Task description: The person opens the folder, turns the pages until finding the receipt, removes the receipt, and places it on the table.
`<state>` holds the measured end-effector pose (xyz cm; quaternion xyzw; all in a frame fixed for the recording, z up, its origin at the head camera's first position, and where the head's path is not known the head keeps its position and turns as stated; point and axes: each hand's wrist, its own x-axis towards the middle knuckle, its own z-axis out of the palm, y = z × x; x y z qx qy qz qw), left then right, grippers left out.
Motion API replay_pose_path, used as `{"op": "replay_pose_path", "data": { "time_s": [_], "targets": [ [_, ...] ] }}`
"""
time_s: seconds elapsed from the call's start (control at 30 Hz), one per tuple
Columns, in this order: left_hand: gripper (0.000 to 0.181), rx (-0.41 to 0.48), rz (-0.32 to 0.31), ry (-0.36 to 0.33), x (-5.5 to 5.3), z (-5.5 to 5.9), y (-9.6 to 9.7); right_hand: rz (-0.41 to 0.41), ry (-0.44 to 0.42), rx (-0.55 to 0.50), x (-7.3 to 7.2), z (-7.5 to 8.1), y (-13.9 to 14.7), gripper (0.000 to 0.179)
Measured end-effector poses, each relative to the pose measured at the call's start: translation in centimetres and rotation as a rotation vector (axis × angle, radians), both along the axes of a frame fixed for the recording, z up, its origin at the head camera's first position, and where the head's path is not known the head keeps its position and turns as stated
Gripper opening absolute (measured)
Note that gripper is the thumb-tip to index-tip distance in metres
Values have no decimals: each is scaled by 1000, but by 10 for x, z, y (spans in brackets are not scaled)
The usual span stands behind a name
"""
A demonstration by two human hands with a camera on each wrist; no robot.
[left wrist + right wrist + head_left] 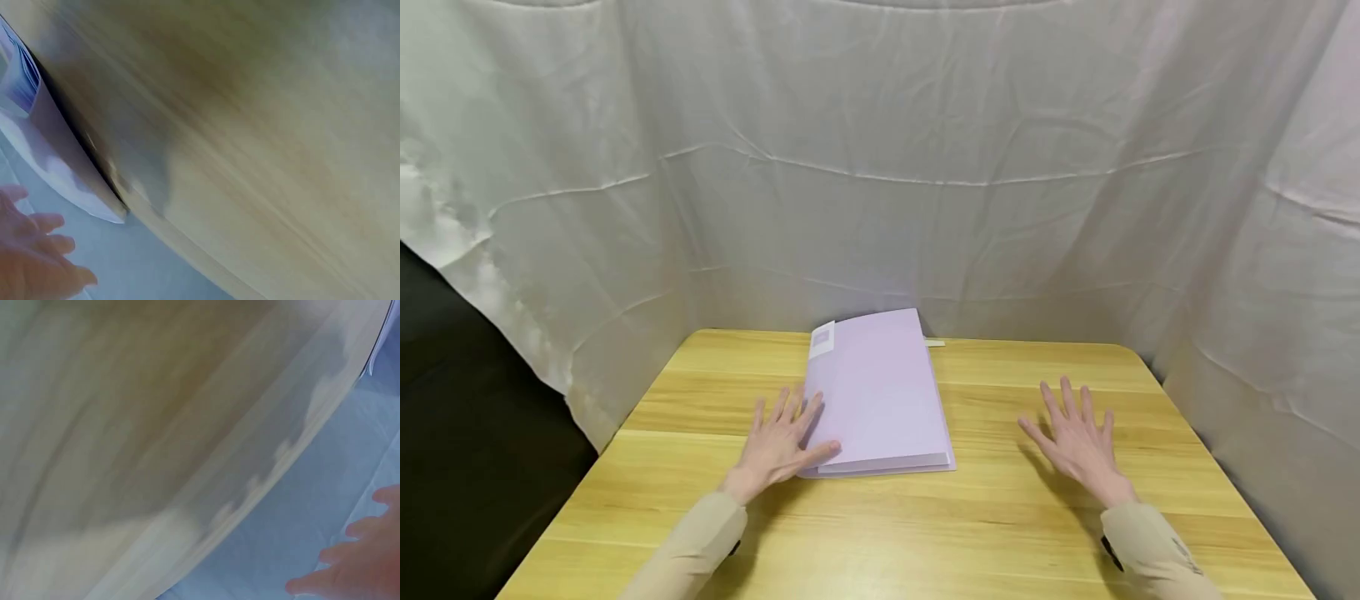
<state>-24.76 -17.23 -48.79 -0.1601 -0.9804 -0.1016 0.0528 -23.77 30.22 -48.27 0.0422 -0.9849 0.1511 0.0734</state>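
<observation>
A pale purple folder lies closed on the wooden table, with a white label at its upper left corner. In the left wrist view, sheets show at the folder's open edge. My left hand is spread at the folder's lower left side, its thumb and index finger overlapping the cover in the head view. To the right, well apart from the folder, my right hand is held above the table with fingers spread and nothing in it. Its shadow falls on the wood beneath.
The wooden table has rounded far corners. Grey-white curtains hang behind it and at both sides. A small white strip sticks out behind the folder's upper right edge. Something black fills the area left of the table.
</observation>
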Motion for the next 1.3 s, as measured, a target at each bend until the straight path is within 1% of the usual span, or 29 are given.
{"op": "replay_pose_path", "data": {
  "time_s": [0.1, 0.2, 0.4, 0.5, 0.63, 0.73, 0.8, 0.93, 1.17, 1.3],
  "targets": [
    [94, -3, -43, -15, 3, 0, 4, 15, -8, -12, 2, -1, 1, 87],
    [99, 12, -86, -27, 3, -1, 8, 30, -15, -21, 2, -1, 1, 86],
    [109, 36, -167, -64, 2, 0, 16, 53, -12, -24, 1, -2, -1, 86],
    [112, 59, -189, -78, 0, 0, 21, 66, -15, -25, 0, -3, -3, 86],
    [105, 108, -198, -117, -2, 1, 25, 85, -25, -44, -2, -3, -4, 86],
    [96, 106, -199, -135, -2, 0, 27, 94, -30, -53, -2, -3, -5, 86],
    [91, 95, -207, -131, -3, -1, 28, 97, -32, -54, -2, -3, -5, 86],
    [85, 60, -248, -110, -1, -1, 28, 100, -39, -56, -1, -3, -5, 85],
    [83, 26, -314, -85, 3, 1, 37, 104, -67, -77, 1, 1, -6, 85],
    [83, 17, -355, -64, 6, 2, 44, 143, -97, -125, 0, 3, -5, 81]
  ]
}}
